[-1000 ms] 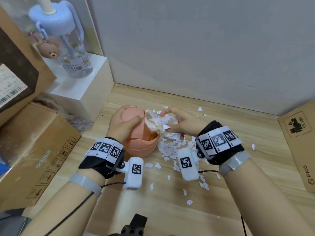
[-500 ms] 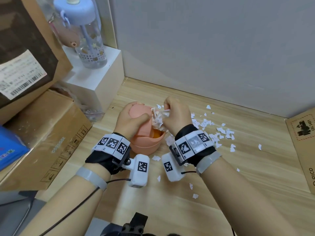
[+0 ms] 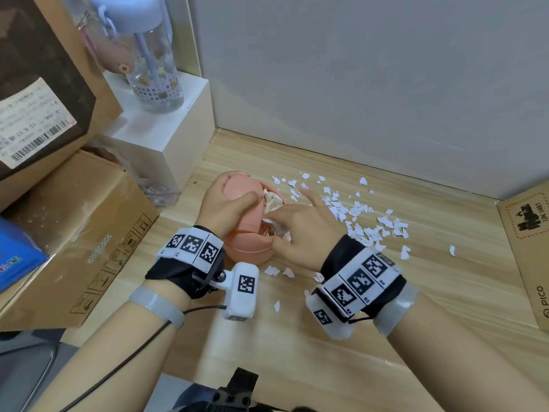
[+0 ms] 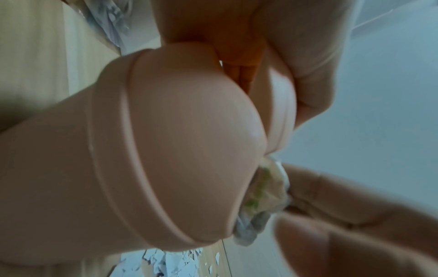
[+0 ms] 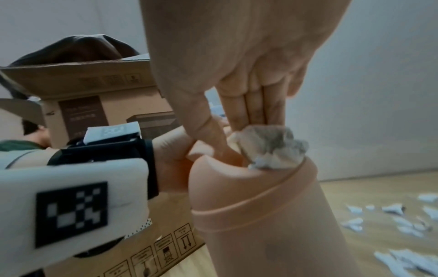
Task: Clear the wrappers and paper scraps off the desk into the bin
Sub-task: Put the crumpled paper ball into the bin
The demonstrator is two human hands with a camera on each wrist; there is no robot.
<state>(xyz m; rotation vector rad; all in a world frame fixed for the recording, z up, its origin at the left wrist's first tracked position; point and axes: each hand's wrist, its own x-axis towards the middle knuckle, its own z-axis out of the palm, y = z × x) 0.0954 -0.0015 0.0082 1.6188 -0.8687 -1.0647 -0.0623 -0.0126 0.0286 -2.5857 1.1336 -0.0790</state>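
A small pink bin [image 3: 252, 248] stands on the wooden desk [image 3: 326, 352]. My left hand [image 3: 228, 200] is curled over its domed lid [image 4: 177, 131] and holds it tipped. A crumpled white paper wad [image 5: 270, 148] sticks out of the bin's opening. My right hand [image 3: 297, 227] presses it down with straight fingers [image 5: 251, 110]. The left wrist view shows the wad [image 4: 265, 196] wedged under the lid's edge. Several torn white paper scraps [image 3: 362, 218] lie scattered right of the bin, and a few more scraps [image 3: 279, 272] lie in front of it.
Cardboard boxes [image 3: 74, 233] are stacked on the left, and a blue item [image 3: 15, 257] shows beside them. A white block [image 3: 160, 138] behind the bin carries a clear water bottle [image 3: 151, 69]. Another cardboard box [image 3: 528, 251] stands at the right edge. A grey wall closes the back.
My right hand brought the wad over the bin; its fingers have now straightened and push the wad into the opening. The left hand stays on the lid.
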